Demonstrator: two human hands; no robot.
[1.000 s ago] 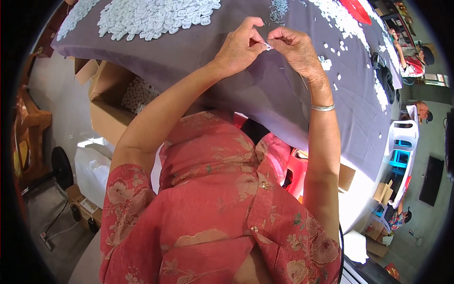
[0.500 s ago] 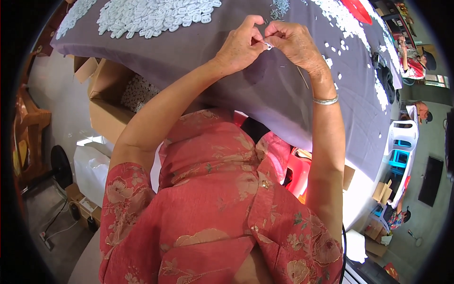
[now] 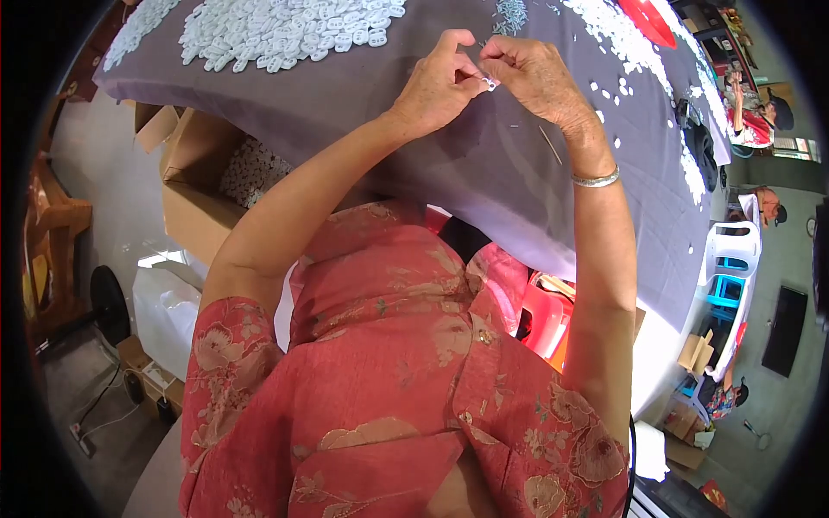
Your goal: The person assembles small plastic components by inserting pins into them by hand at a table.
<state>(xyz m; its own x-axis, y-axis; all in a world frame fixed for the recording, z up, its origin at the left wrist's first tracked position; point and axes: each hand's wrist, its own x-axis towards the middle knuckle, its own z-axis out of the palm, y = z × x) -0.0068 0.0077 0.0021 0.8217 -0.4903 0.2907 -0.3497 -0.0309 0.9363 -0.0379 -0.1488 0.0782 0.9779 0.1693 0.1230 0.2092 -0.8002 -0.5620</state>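
Over the cloth-covered table, both hands meet fingertip to fingertip. My left hand (image 3: 440, 86) pinches a small white plastic piece (image 3: 490, 85) between thumb and index finger. My right hand (image 3: 537, 82), with a silver bangle on its wrist, has its thumb and fingers pressed together right beside that piece; what they hold, if anything, is too small to make out. Beyond the hands lies a little heap of thin grey-blue pins (image 3: 509, 15). A broad pile of flat, pale oval plastic pieces (image 3: 285, 34) spreads at the far left.
Many small white pieces (image 3: 617, 39) are scattered along the table's right side, near a red basin (image 3: 648, 22). A thin stick (image 3: 550, 145) lies on the grey cloth (image 3: 639, 216). An open cardboard box (image 3: 194, 207) with white pieces stands below the left edge. Other people sit far right.
My right hand has shifted slightly up and left against the white piece, and its forearm slightly right. The left hand keeps its pinch almost unmoved. More of the thin stick shows.
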